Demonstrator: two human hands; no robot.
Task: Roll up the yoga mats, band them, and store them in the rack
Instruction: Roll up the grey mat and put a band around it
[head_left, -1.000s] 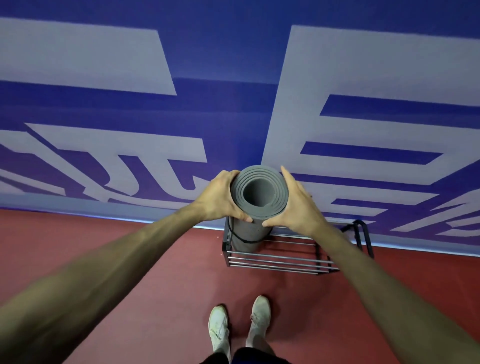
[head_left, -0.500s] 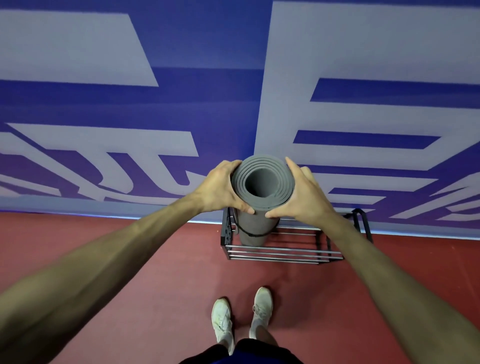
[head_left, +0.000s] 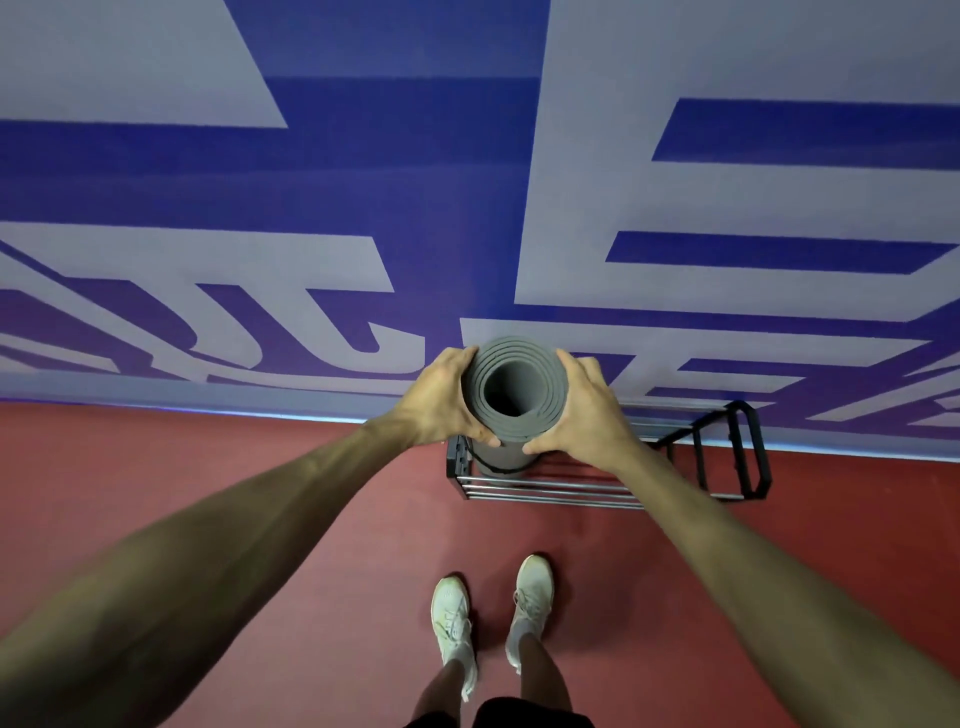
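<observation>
Two-handed: left hand (head_left: 441, 400) and right hand (head_left: 584, 410) fingers curled round upright mat (head_left: 519, 430) (axis vertical)

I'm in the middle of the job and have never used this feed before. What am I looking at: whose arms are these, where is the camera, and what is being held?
There is no machine here. These are a person's bare arms, seen from one wide-angle camera worn on their head, looking forward and down. That is why their white shoes show at the bottom.

The left hand and the right hand grip the top end of a rolled grey yoga mat, one on each side, with the fingers curled round it. The mat stands upright and has a black band round its lower part. Its lower end is inside the left end of a black metal rack, which stands on the red floor against a blue and white wall. Whether the mat already rests on the rack's bottom is hidden.
</observation>
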